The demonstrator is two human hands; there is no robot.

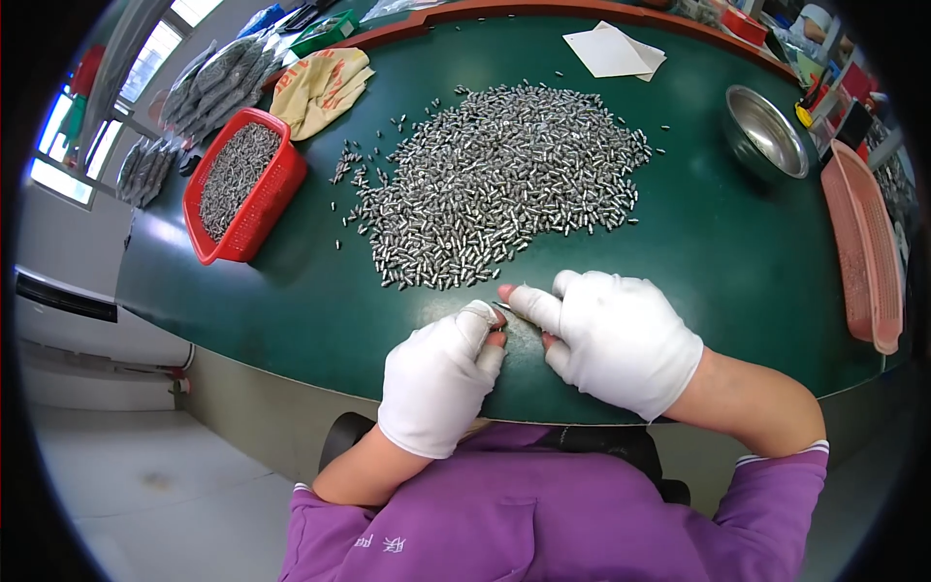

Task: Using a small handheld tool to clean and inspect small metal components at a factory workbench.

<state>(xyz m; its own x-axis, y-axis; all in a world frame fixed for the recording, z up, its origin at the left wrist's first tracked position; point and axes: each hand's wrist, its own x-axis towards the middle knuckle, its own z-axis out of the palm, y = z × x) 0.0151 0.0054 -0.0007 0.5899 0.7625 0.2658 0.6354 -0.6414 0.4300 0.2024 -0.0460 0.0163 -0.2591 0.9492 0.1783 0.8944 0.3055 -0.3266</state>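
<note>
A broad heap of small shiny metal parts (504, 170), each a short cylinder with a narrower end, lies on the green table (320, 320). Just below the heap, my two hands meet near the table's front edge, both in white gloves with the fingertips bare. My left hand (436, 378) is closed, its thumb and forefinger pinched around a small metal part (501, 306), which shows only as a thin grey end. Opposite it, my right hand (621, 335) has its forefinger reaching to that part, the other fingers curled in; whatever they hold is hidden.
To the left stands a red plastic basket (281, 179) full of similar metal parts, with a yellow cloth bag (320, 92) behind it. White cards (611, 50) lie at the back. A steel bowl (766, 131) and a pink basket (863, 252) are at the right.
</note>
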